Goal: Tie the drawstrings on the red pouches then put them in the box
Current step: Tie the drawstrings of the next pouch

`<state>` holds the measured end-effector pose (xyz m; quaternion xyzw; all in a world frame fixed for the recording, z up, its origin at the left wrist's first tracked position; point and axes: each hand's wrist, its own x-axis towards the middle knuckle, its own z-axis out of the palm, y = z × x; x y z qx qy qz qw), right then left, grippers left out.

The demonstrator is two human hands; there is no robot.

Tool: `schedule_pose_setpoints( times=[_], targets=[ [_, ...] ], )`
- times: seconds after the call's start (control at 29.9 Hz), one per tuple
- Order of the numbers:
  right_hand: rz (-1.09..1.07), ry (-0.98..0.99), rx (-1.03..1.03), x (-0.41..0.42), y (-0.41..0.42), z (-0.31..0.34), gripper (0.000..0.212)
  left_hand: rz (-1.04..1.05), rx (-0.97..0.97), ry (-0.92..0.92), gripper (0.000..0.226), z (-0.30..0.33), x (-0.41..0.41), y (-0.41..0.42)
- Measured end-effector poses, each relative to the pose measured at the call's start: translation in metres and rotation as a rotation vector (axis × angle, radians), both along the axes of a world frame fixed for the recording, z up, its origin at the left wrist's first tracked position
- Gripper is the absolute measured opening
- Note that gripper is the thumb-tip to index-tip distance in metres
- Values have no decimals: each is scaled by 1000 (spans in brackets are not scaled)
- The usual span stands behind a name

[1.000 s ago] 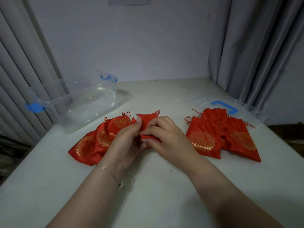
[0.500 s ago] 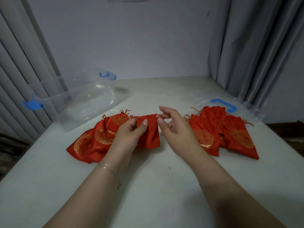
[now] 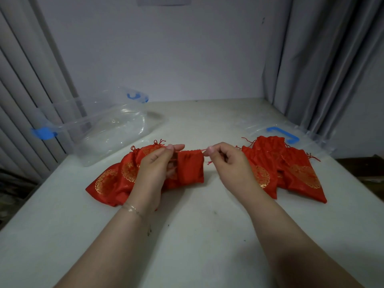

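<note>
Hands have moved apart since a moment ago — right hand [image 3: 225, 161] now pinches the drawstring [image 3: 202, 151] and draws it out toward 3 o'clock, left hand [image 3: 158, 165] grips the red pouch [image 3: 190, 168] at its mouth at table centre. Likely cinching, knot not yet made. Loose pouches lie at 9 and 3 o'clock; clear box [image 3: 99, 125] sits empty at 10 o'clock. Left fingertips hidden behind the cloth — opposite cord end can't be made out.
</note>
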<state>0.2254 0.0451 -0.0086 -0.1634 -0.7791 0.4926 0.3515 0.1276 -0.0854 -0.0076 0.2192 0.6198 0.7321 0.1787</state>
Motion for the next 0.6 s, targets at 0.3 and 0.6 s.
schedule_pose_setpoints(
  times=[0.3, 0.6],
  targets=[
    [-111, 9, -133, 4, 7, 8, 24, -5, 52, 264, 39, 12, -1, -10],
    [114, -298, -274, 5, 1, 5, 23, -188, 243, 159, 34, 18, 7, -14]
  ],
)
